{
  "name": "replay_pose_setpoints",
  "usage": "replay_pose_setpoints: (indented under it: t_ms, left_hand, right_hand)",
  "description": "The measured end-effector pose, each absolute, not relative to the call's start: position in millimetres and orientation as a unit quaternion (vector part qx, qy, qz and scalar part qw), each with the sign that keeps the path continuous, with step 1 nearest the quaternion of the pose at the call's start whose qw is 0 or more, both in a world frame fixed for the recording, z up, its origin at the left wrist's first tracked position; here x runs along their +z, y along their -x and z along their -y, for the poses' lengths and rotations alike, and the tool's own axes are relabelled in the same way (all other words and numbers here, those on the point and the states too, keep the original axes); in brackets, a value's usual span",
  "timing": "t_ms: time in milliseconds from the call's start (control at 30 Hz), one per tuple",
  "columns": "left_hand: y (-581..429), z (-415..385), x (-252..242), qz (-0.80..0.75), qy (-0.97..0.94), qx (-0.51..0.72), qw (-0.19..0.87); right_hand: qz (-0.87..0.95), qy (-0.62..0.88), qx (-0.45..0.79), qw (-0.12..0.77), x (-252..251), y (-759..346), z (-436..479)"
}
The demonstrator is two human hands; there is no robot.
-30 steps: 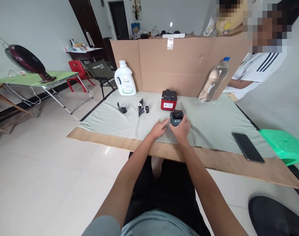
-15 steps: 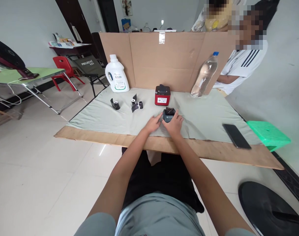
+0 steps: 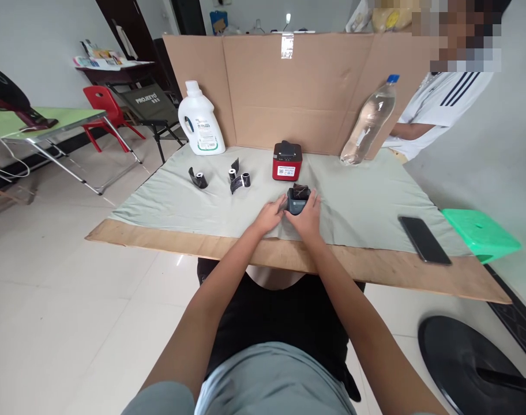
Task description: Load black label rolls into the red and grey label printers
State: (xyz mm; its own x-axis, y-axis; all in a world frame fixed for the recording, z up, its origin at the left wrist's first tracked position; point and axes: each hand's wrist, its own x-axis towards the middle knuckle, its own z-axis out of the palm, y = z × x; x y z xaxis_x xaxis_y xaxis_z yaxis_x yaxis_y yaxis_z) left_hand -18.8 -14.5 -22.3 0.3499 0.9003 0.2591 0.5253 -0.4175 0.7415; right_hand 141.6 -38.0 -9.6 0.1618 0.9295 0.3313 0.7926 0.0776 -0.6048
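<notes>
A small dark grey label printer [image 3: 297, 206] sits on the grey cloth near the table's front edge, with a piece of dark film or paper [image 3: 301, 191] at its top. My right hand [image 3: 307, 218] grips its right side and front, thumb low on the front face. From the other side, the fingers of my left hand [image 3: 269, 215] press against the printer's left edge. Just behind it stands a red box-shaped device [image 3: 286, 163] with a black top and a white label. Several dark rolls with loose ends, among them one roll [image 3: 199, 179], lie to the left.
A white detergent bottle [image 3: 201, 122] and a clear bottle with blue cap [image 3: 371, 121] stand before a cardboard screen [image 3: 289, 86]. A phone [image 3: 424, 239] lies at the right, near a green stool [image 3: 481, 233]. A person in a white shirt [image 3: 444, 109] is behind the screen's right end.
My view has tilted and shifted slightly, so the table appears a little higher and closer. Both hands stay at the printer with almost no visible movement.
</notes>
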Motion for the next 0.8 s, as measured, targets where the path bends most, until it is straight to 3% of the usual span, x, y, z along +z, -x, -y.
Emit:
replay_pose_setpoints:
  t_ms: [467,800]
  left_hand:
    - [4,26,-13,-0.524,-0.811,0.222,0.135]
    - [1,44,-18,-0.502,-0.828,0.206,0.143]
  right_hand:
    - [0.637,0.666,0.104,0.375,-8,-141,41]
    - [0.632,0.684,0.081,0.357,-4,-150,49]
